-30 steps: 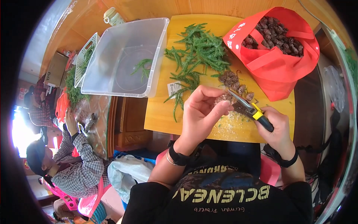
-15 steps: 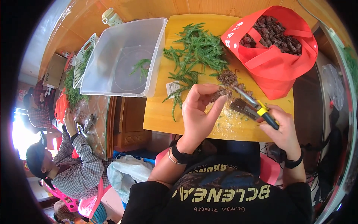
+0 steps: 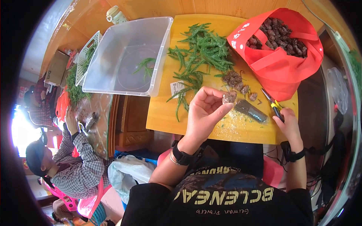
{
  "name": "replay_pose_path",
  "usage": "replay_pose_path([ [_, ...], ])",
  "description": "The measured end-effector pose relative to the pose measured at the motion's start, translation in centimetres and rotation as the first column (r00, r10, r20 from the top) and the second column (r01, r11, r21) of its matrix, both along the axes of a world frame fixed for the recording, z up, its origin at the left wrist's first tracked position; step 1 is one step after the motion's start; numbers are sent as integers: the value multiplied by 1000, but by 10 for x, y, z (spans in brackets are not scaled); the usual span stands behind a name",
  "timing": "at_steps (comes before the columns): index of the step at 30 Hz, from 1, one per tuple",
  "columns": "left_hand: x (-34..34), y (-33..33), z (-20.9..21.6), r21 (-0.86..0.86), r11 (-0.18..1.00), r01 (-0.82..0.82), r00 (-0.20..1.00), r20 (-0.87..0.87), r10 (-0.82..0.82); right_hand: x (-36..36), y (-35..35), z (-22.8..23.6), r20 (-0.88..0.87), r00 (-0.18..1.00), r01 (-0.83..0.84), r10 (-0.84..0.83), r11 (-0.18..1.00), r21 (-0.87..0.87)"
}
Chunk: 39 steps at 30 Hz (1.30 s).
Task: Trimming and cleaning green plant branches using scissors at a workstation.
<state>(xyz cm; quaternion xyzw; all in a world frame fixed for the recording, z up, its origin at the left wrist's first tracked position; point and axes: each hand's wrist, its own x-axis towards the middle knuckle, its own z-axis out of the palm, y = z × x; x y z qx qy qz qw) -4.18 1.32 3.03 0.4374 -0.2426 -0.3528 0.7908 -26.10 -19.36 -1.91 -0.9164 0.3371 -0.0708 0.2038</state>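
My left hand (image 3: 205,113) is raised over the yellow board (image 3: 166,113) and pinches a small brown pine cone (image 3: 229,98) between thumb and fingertips. My right hand (image 3: 289,122) rests at the board's right edge, closed on the yellow and black handles of a pair of scissors (image 3: 272,103) whose blades point up and left. A dark clear bag (image 3: 250,110) lies on the board between my hands. Several loose cones (image 3: 237,81) sit just beyond it, beside a heap of green conifer sprigs (image 3: 200,56).
A red bag (image 3: 281,64) full of brown cones stands at the board's far right. A clear plastic tub (image 3: 124,56) with one sprig sits left of the board, with a white basket (image 3: 86,56) beside it. A person in a checked shirt (image 3: 71,165) works at the left.
My hands have come apart. The right hand with the scissors has drawn back to the right and down onto the board, while the left hand keeps the cone lifted.
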Motion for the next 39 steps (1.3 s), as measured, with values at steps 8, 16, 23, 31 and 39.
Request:
replay_pose_path([
  [8, -19, -3, -18, 143, 978, 149, 964, 199, -176, 52, 53, 64, 535, 842, -363, 70, 807, 465],
  [16, -10, 6, -11, 330, 942, 65, 891, 406, -204, 87, 78, 48, 617, 783, -485, 75, 695, 531],
  [23, 53, 43, -27, 410, 631, -659, 266, 911, -314, 82, 68, 47, 541, 841, -408, -10, 645, 646],
  [31, 59, 42, -44, 482, 580, -657, 223, 859, -462, 84, 71, 46, 600, 800, -460, -18, 622, 633],
  [39, 45, 34, -11, 556, 806, -205, 748, 620, -238, 87, 76, 47, 604, 792, -466, -85, 556, 689],
])
